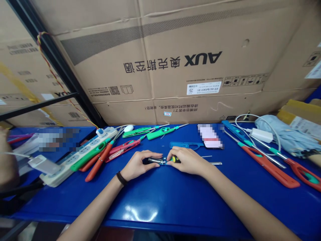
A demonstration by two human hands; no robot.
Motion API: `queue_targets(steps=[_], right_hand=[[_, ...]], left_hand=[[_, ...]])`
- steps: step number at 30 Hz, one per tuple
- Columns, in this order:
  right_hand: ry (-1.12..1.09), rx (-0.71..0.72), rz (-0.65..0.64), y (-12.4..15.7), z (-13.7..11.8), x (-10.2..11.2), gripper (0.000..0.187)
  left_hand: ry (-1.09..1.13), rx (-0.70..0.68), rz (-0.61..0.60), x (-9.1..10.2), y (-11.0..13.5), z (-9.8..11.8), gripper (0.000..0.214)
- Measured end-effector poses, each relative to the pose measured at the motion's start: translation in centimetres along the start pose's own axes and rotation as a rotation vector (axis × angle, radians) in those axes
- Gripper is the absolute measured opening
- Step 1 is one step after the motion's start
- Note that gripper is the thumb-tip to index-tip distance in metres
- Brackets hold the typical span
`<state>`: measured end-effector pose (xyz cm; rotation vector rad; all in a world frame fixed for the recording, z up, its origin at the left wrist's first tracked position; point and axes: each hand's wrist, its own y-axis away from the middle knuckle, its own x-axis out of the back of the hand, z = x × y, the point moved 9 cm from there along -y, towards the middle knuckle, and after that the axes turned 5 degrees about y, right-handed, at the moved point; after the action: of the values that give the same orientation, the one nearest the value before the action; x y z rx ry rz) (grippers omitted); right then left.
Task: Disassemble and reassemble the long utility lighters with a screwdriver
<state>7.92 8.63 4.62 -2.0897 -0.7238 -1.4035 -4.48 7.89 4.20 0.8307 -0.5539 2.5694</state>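
Observation:
My left hand [137,164] pinches the end of an opened blue gas lighter [155,160] with its fuel tank showing. At the lighter's other end, my right hand [187,160] has its fingers closed around a screwdriver with a yellow-and-black handle [176,159]; its tip is hidden. Those fingertips also touch or nearly touch the lighter's blue body. Just beyond the hands lies a loose blue lighter casing half [186,145]. A metal tube [217,163] and a thin rod [207,156] stick out past my right wrist.
Green lighters [160,133], a red opened lighter [123,150] and orange ones [99,161] lie at the left by a power strip [82,152]. A phone [210,136], more lighters [269,164] and a white charger [262,135] are rightward. A large carton [160,40] stands behind. Another person's arm [8,164] shows at far left.

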Motion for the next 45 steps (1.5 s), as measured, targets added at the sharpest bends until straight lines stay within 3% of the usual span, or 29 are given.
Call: queue_targets(steps=[5, 10, 22, 28, 40, 45], right_hand=[[-0.005, -0.040, 0.013, 0.4, 1.0, 0.6, 0.013], [0.013, -0.062, -0.011, 0.5, 1.6, 0.3, 0.041], [0.013, -0.089, -0.034, 0.3, 1.8, -0.1, 0.034], [0.009, -0.098, -0.036, 0.4, 1.7, -0.1, 0.035], [-0.003, -0.098, -0.038, 0.4, 1.9, -0.1, 0.034], [0.002, -0.095, -0.034, 0.4, 1.8, -0.2, 0.034]], left_hand=[[-0.037, -0.035, 0.001, 1.3, 0.1, 0.5, 0.028], [-0.066, -0.010, -0.056, 1.4, 0.0, -0.2, 0.023], [0.071, 0.074, 0.036, 1.3, 0.1, -1.0, 0.025], [0.031, 0.082, 0.055, 1.2, 0.2, -1.2, 0.027], [-0.039, -0.052, -0.040, -0.1, 0.0, -0.5, 0.018], [-0.197, -0.143, -0.030, -0.3, 0.2, 0.8, 0.013]])
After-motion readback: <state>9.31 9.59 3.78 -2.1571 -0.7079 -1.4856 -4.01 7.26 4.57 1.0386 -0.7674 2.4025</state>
